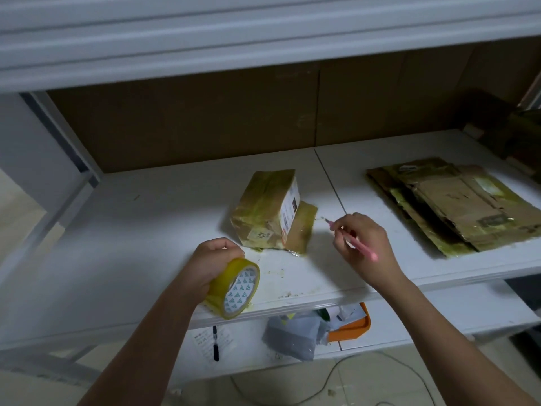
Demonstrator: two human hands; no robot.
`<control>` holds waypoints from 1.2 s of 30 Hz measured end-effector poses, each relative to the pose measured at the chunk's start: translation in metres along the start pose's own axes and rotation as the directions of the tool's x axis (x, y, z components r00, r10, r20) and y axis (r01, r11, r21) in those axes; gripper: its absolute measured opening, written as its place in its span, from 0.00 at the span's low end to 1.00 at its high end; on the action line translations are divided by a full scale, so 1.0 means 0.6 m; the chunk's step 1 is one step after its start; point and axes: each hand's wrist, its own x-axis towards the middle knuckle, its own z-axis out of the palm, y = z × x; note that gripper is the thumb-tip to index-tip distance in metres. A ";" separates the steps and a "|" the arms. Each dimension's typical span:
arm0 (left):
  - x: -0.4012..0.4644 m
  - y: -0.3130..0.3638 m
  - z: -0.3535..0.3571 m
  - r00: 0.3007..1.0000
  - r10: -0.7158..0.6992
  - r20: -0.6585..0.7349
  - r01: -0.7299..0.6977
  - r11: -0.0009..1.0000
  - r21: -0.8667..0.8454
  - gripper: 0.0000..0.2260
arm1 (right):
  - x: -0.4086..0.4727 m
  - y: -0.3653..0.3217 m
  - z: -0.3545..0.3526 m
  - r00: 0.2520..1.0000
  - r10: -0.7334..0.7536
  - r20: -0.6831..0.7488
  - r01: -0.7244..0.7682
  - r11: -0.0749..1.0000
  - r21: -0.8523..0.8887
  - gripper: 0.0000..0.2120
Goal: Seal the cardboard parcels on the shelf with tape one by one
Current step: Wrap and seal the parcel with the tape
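Your left hand [213, 259], at 7 o'clock of the view, grips the yellow-tinted roll of clear packing tape [234, 288]; the fingers curl over the top of the roll, which rests on its edge at the front lip of the white metal shelf [146, 244]. Your right hand [366, 247], at 4 o'clock, pinches a slim pink-handled cutter [355, 240], blade end pointing toward the parcel. The fingers are closed narrow around the handle.

Farther back, at shelf centre, lies the small brown cardboard parcel wrapped in yellowish tape [269, 209], tilted, with a white printed label on its right face. One flap juts out at its right side, just beside the cutter tip. At 2 o'clock, well apart, sits a stack of flattened brown cardboard sheets [456, 203].

Hazards from this position:
- No tape strip visibly joins roll and parcel. If the free end has fallen back onto the roll, you will lose time locating it.
- The roll sits at the shelf lip; releasing it there may let it roll off.
- The blade points at the parcel; a hurried stroke may slit the cardboard or label.
- The protruding flap may spring open if taped under tension.
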 end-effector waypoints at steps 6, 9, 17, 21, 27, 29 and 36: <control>-0.013 -0.001 0.006 0.996 0.091 0.026 -0.093 0.994 0.059 0.06 | -0.020 0.051 0.005 0.925 0.293 0.243 -0.062 0.746 -0.663 0.22; -0.019 -0.008 0.002 0.986 0.165 0.009 -0.165 0.981 0.104 0.09 | -0.022 0.016 0.011 0.938 0.313 0.152 -0.204 0.849 -0.488 0.23; -0.038 -0.022 -0.007 0.944 0.327 0.048 -0.330 0.931 0.157 0.11 | -0.027 -0.149 0.112 0.825 0.244 0.510 -0.463 0.809 0.362 0.14; -0.039 -0.028 -0.010 0.914 0.404 0.032 -0.401 0.890 0.215 0.10 | -0.028 -0.167 0.139 0.815 0.304 0.494 -0.557 0.646 0.522 0.10; -0.059 -0.048 -0.028 0.850 0.522 -0.069 -0.511 0.849 0.136 0.09 | -0.020 -0.184 0.169 0.857 0.373 0.355 -0.510 0.708 0.488 0.09; -0.068 -0.065 -0.042 0.870 0.481 -0.103 -0.483 0.876 0.014 0.12 | -0.016 -0.198 0.185 0.864 0.386 0.324 -0.503 0.705 0.500 0.09; -0.066 -0.103 -0.120 0.865 0.487 -0.122 -0.490 0.872 0.003 0.22 | -0.017 -0.222 0.246 0.812 0.480 0.331 -0.580 0.606 0.545 0.13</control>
